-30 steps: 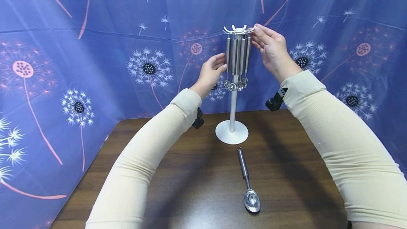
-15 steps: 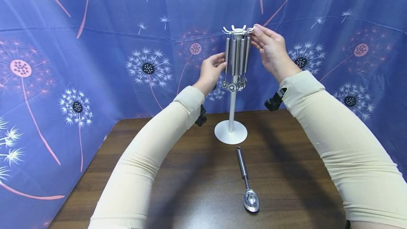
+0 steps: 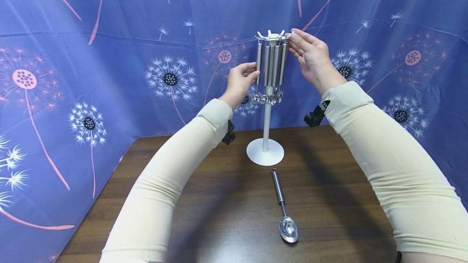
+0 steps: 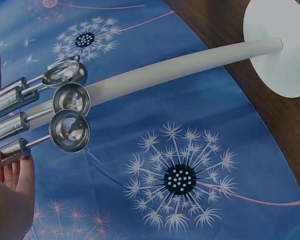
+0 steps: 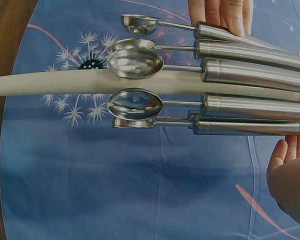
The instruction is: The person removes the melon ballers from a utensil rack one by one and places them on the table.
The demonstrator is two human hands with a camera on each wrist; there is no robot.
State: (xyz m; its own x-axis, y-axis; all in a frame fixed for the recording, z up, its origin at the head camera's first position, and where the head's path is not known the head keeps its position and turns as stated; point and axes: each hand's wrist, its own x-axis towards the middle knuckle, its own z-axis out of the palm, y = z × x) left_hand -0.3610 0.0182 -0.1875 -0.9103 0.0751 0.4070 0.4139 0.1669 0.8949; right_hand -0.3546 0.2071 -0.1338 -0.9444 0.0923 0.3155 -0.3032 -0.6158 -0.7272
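A white stand (image 3: 267, 123) carries several steel scoops (image 3: 270, 66) with round or oval bowls, hung by their handles from its hooked top ring. My left hand (image 3: 239, 82) pinches the handle of the leftmost scoop (image 4: 70, 131) between thumb and fingers; that scoop hangs upright. Up at the ring's right side, my right hand (image 3: 312, 54) holds the end of a hook (image 3: 291, 34) with its fingertips. The right wrist view shows the hanging scoops (image 5: 240, 105) side by side, the right hand's fingers partly behind a handle.
Another steel scoop (image 3: 289, 230) with an oval bowl lies on the wooden table (image 3: 219, 198), in front of the stand's round base (image 3: 256, 155). A blue dandelion-print curtain (image 3: 128, 72) hangs right behind the table.
The hooked ring and its scoops have turned slightly, the front scoops shifting left. My left hand has moved a little left with its scoop. My right hand has stayed nearly still.
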